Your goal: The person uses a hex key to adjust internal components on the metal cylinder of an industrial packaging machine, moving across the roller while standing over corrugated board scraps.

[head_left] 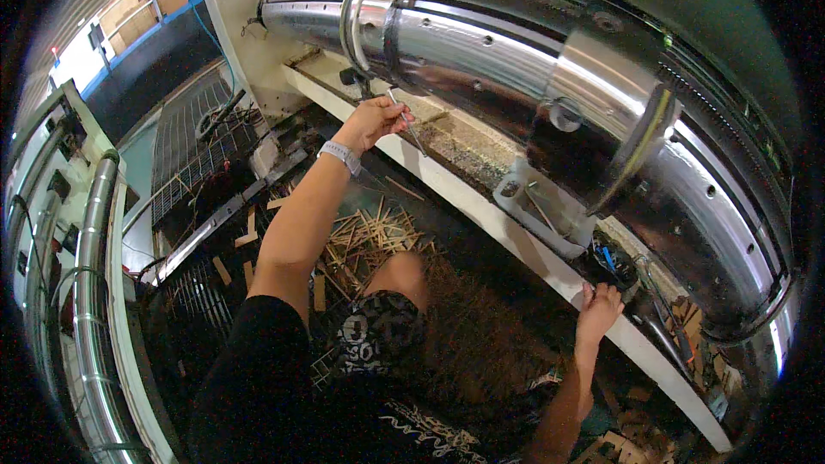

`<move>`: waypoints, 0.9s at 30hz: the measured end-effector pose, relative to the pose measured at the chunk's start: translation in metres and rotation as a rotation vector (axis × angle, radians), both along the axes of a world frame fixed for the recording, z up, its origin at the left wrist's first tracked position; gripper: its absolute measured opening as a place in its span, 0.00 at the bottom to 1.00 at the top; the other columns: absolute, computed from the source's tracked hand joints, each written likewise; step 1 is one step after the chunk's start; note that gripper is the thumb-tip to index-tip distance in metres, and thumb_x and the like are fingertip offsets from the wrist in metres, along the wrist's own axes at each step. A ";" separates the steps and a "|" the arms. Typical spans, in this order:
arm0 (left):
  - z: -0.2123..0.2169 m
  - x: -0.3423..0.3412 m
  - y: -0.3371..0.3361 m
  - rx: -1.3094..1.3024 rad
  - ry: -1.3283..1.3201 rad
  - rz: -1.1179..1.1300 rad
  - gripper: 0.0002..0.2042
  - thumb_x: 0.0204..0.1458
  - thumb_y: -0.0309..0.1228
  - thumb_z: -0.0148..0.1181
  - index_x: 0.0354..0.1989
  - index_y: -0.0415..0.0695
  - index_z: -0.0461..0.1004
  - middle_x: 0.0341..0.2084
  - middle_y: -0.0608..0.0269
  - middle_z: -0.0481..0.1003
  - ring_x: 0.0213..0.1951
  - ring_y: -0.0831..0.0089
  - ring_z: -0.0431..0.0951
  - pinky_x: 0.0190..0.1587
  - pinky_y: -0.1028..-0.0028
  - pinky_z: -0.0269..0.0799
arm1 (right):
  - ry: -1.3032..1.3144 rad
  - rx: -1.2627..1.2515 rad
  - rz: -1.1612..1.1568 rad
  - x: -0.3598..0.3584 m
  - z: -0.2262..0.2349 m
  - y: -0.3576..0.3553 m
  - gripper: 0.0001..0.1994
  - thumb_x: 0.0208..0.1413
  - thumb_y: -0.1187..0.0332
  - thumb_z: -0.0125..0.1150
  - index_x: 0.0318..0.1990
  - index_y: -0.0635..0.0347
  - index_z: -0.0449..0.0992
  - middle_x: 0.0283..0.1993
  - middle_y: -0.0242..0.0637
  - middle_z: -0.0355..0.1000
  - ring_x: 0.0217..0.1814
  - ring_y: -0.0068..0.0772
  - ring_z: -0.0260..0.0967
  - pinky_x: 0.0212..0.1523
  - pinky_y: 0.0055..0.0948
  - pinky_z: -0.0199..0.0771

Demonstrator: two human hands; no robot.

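My left hand (376, 125), with a pale watch band at its wrist, is closed round a thin metal rod (416, 137). The rod slants down past my fingers, over the edge of a cream metal beam (481, 204); its exact kind does not show. Just above that hand are a ring clamped round a big shiny roller (455, 27) and a black knob (348, 76). Farther right and nearer to me, my right hand (599, 309) is curled over the same beam's edge, gripping it, beside a dark bundle with blue pieces (612, 259).
In the trough behind the beam stands a translucent plastic container (550, 215) with a stick in it. Wood strips (374, 236) lie heaped below, by my knee. Tools (666, 309) lie at the right end. Another roller (94, 266) is at the far left.
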State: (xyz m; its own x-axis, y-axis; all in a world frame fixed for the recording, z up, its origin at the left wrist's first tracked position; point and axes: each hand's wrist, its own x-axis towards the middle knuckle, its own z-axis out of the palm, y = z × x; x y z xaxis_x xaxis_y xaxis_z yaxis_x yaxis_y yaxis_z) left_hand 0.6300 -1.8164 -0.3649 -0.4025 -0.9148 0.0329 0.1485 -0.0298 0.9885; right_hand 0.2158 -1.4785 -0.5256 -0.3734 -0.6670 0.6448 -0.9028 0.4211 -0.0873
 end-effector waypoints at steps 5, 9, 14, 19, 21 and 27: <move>0.003 0.023 0.024 -0.536 0.048 0.414 0.08 0.57 0.25 0.45 0.39 0.36 0.70 0.32 0.60 0.76 0.31 0.77 0.74 0.38 0.79 0.71 | -0.007 0.036 0.007 0.004 -0.002 -0.005 0.14 0.50 0.58 0.57 0.29 0.61 0.69 0.32 0.43 0.66 0.38 0.45 0.63 0.40 0.42 0.59; 0.008 0.019 0.004 -0.737 0.211 0.365 0.08 0.57 0.22 0.44 0.41 0.34 0.69 0.34 0.59 0.76 0.32 0.77 0.74 0.39 0.79 0.71 | -0.067 0.167 -0.063 -0.004 -0.001 -0.004 0.16 0.53 0.56 0.55 0.34 0.63 0.72 0.36 0.44 0.67 0.44 0.48 0.62 0.44 0.44 0.59; 0.003 0.018 -0.008 -0.787 0.123 0.371 0.07 0.56 0.21 0.44 0.40 0.34 0.68 0.32 0.59 0.76 0.31 0.77 0.75 0.38 0.78 0.71 | -0.094 0.210 -0.101 -0.005 -0.004 -0.009 0.16 0.53 0.54 0.53 0.35 0.60 0.71 0.37 0.45 0.67 0.46 0.51 0.62 0.49 0.53 0.58; 0.005 0.017 -0.012 -0.878 0.031 0.406 0.07 0.56 0.21 0.45 0.38 0.35 0.70 0.29 0.60 0.77 0.29 0.77 0.75 0.35 0.77 0.71 | -0.079 0.204 -0.076 -0.013 -0.013 -0.007 0.17 0.54 0.53 0.52 0.36 0.59 0.72 0.40 0.47 0.68 0.48 0.52 0.61 0.50 0.54 0.56; 0.005 0.013 -0.015 -0.806 0.108 0.428 0.06 0.53 0.25 0.53 0.35 0.35 0.71 0.25 0.62 0.76 0.27 0.79 0.74 0.30 0.78 0.69 | -0.054 0.171 -0.063 -0.011 -0.011 -0.007 0.17 0.53 0.54 0.54 0.34 0.62 0.71 0.38 0.45 0.68 0.46 0.50 0.62 0.47 0.50 0.58; 0.003 -0.007 -0.015 -0.688 0.131 0.836 0.11 0.46 0.31 0.64 0.31 0.38 0.72 0.13 0.71 0.66 0.19 0.82 0.66 0.23 0.80 0.63 | -0.193 0.260 -0.107 -0.012 -0.006 -0.007 0.18 0.53 0.52 0.53 0.36 0.61 0.72 0.40 0.46 0.69 0.47 0.50 0.62 0.47 0.48 0.58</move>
State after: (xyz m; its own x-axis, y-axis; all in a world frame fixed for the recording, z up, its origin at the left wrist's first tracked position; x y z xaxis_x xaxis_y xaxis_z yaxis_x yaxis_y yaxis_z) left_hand 0.6233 -1.8311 -0.3617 0.3824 -0.6670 0.6394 -0.0303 0.6826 0.7302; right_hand 0.2039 -1.4855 -0.5311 -0.5491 -0.7502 0.3683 -0.8294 0.5434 -0.1295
